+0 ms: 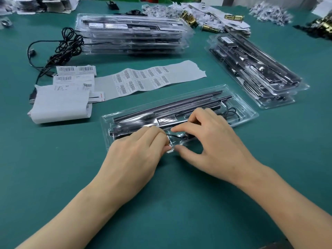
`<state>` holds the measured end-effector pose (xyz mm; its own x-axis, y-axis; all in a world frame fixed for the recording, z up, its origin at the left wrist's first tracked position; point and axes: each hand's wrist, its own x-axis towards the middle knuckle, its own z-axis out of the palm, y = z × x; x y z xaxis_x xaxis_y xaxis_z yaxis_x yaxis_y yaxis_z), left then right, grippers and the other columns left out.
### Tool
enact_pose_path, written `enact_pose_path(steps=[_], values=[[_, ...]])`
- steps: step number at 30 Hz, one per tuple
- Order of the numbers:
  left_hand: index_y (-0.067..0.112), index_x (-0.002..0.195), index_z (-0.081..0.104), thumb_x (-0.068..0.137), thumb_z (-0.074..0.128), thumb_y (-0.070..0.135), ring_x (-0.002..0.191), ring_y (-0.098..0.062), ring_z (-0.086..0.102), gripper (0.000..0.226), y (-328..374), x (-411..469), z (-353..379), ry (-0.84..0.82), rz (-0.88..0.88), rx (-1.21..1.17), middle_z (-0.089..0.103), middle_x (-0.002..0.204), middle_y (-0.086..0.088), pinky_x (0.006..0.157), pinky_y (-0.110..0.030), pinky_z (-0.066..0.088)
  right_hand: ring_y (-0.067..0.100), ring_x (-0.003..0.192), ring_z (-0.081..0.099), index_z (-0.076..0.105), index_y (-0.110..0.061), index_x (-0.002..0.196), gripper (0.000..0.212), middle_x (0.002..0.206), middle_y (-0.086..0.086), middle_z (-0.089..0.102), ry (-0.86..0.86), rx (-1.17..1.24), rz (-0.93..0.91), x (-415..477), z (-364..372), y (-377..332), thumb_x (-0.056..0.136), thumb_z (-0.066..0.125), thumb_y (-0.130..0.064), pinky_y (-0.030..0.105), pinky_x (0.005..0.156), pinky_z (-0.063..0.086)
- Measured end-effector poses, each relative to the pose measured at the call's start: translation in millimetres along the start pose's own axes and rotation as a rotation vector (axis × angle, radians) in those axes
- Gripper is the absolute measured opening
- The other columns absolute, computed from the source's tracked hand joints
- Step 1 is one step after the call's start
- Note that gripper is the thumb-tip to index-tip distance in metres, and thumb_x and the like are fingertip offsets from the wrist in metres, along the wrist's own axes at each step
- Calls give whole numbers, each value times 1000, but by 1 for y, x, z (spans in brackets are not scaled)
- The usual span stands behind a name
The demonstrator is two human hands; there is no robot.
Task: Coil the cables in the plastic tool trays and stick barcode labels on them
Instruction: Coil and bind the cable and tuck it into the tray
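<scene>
Clear plastic tray (pixel 248 114) lies slantwise at the middle of the green table (pixel 179 203), with long dark parts in its slots. At its near edge a black cable (pixel 175 136) runs between the two hands. The left hand (pixel 136 151) pinches the cable with curled fingertips. The right hand (pixel 212 141) rests on the tray, forefinger and thumb spread either side of the cable; whether it grips the cable cannot be told. Beyond the tray lies a barcode label sheet (pixel 143 78). One tray stack (pixel 133 33) stands toward the far edge, a second stack (pixel 256 72) toward the right edge. Loose cables (pixel 70 42) lie far left.
</scene>
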<state>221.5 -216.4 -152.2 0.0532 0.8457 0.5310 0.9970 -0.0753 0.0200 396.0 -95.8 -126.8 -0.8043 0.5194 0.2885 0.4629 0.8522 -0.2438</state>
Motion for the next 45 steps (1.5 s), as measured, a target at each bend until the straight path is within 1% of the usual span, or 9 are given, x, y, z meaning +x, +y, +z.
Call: enact_pose_path(steps=[3,5,9,18,20,25,33,40,45], values=[[14,88,64,109,43,29,80,-18,64,33,1,2,-1,7,-42,-41,65,92,5,41,-33,39,18,81,54,74,-16,99,18,87,-3,55,227,40,-18,-18,5,1,92,73,-33,39,74,48],[14,88,64,107,45,29,78,-18,63,31,2,2,-2,9,-66,-74,64,92,6,40,-36,43,18,78,54,76,-14,100,19,84,-2,57,262,0,-53,-34,13,-4,95,71,-31,36,70,47],[15,89,63,105,49,28,79,-18,64,25,2,4,-3,8,-91,-116,64,92,7,41,-38,45,21,84,55,70,-16,129,41,93,-1,58,121,-101,-4,-51,20,-15,96,64,-40,37,72,47],[13,91,64,104,51,25,81,-19,64,22,2,7,-4,24,-97,-154,65,93,5,43,-39,47,20,90,50,40,-17,156,75,99,-7,53,-159,-190,280,-35,21,-61,86,39,-43,37,76,43],[13,91,64,104,50,25,82,-19,63,22,1,8,-5,30,-103,-157,65,94,5,43,-38,46,19,93,50,36,-24,156,75,101,-9,52,-201,-153,314,-30,19,-61,83,40,-44,37,79,40],[15,90,64,104,52,28,80,-17,63,22,0,5,-5,27,-118,-140,65,91,7,40,-33,40,19,82,51,56,-27,136,58,88,-11,54,-181,-152,323,-35,13,-59,81,47,-42,39,74,43],[15,89,62,105,49,29,82,-19,64,26,0,3,-4,-2,-88,-97,64,91,6,39,-35,42,25,66,53,61,-27,139,53,70,-5,51,-137,-305,176,-41,7,-43,88,51,-38,43,69,44],[18,88,66,103,55,30,82,-15,63,22,-2,1,-11,-41,-11,-94,66,92,9,42,-29,38,19,85,54,75,-19,116,28,90,-3,56,194,-101,-1,-55,5,-11,90,67,-19,34,78,43],[24,97,71,98,69,33,97,-13,66,10,-13,-4,-17,-113,13,-234,68,107,14,55,-35,53,23,125,57,73,-18,124,31,131,3,63,170,-66,-45,-36,10,-2,94,74,-28,40,106,46]])
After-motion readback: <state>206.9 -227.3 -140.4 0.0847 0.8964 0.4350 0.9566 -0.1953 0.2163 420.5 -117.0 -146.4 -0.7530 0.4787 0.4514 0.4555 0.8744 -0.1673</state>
